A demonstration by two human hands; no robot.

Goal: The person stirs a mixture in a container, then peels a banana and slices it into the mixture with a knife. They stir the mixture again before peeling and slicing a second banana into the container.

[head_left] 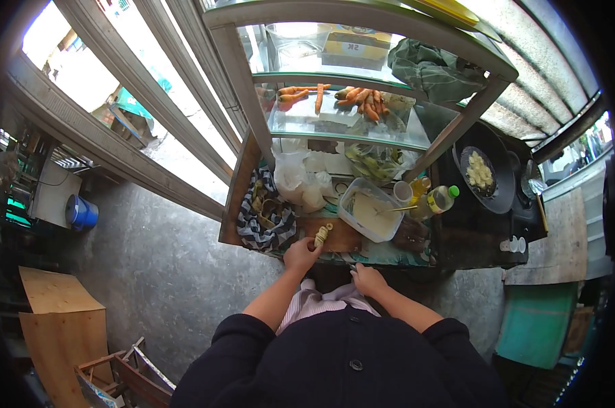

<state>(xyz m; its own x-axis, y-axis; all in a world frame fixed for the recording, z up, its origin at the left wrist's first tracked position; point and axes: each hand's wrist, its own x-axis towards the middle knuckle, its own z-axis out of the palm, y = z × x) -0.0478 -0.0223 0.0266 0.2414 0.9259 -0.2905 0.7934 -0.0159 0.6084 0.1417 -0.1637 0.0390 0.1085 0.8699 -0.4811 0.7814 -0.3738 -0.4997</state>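
Note:
A small pale sliced piece of food point(321, 236) lies on the wooden cutting board point(345, 239), with a few slices at its far end. My left hand point(302, 254) holds its near end, fingers closed on it. At the counter's front edge, my right hand point(369, 279) is closed round a knife, of which only a small dark part shows. Just beyond the board stands a white plastic tub point(369, 211) with pale batter and a spoon in it. A checkered cloth point(265, 216) lies left of the board.
Bottles of oil point(438, 200) and a cup point(403, 192) stand right of the tub. Farther right, a wok point(488, 170) holds pale pieces. Plastic bags point(301, 180) lie behind the board. Carrots point(365, 100) rest on a glass shelf above. A blue bucket point(81, 212) stands far left.

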